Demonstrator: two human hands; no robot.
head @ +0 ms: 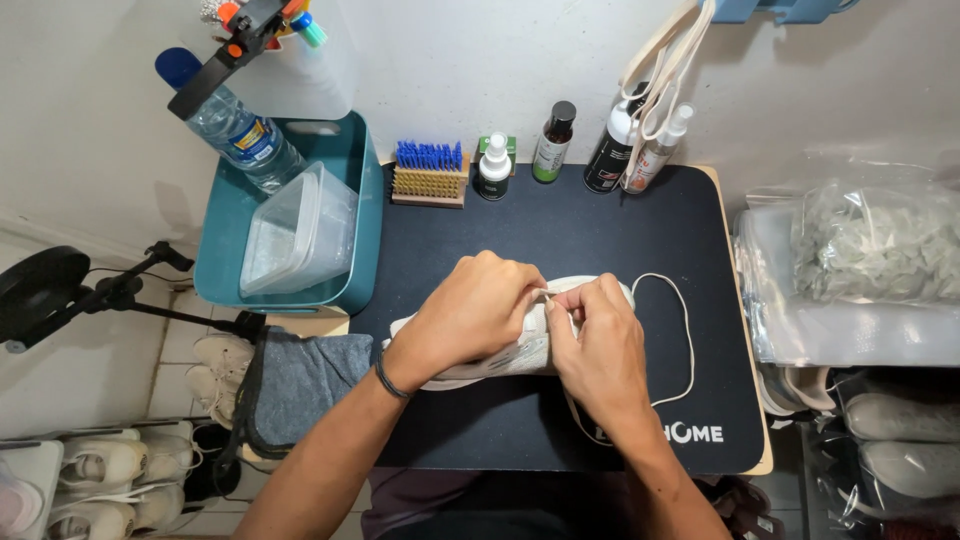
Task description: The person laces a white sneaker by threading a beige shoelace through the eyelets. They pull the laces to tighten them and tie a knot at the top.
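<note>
My left hand (478, 310) and right hand (598, 345) are on a white shoe (505, 355) of soft, matt fabric, its cloth lace (685, 320) looping out at three o'clock over the smooth, matt black mat (600, 225). At eleven o'clock sits a glossy teal plastic bin (355, 190) with a cloudy clear plastic tub (300, 235). At twelve, a raw wooden brush (430, 180) with blue bristles, and at eight o'clock a grey cloth (300, 385), rough-woven.

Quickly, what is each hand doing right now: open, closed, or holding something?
Left hand: closed over the white shoe, gripping it on the black mat.
Right hand: fingers closed, pinching the white lace at the shoe.
</note>
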